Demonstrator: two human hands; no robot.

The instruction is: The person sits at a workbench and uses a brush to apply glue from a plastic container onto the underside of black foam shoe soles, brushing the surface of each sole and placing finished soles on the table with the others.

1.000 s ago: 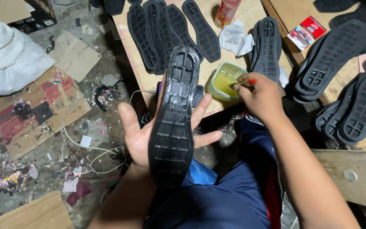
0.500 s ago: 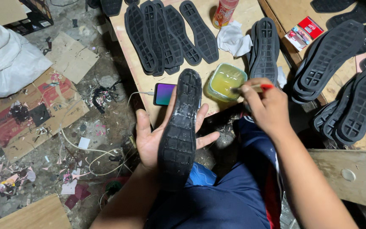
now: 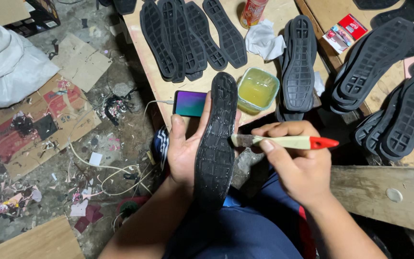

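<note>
A black rubber shoe sole (image 3: 216,144) is cradled in the left hand (image 3: 184,151) while a brush (image 3: 283,141), gripped by the right hand (image 3: 299,165), is pressed against its edge.

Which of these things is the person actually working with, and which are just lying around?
In use:
- black shoe sole, cradled in the left hand
- brush, in the right hand, bristles against the sole
- tub of yellowish glue, close by

Lying about:
- phone
- can
- crumpled cloth
- small red box
- cardboard scraps
</note>
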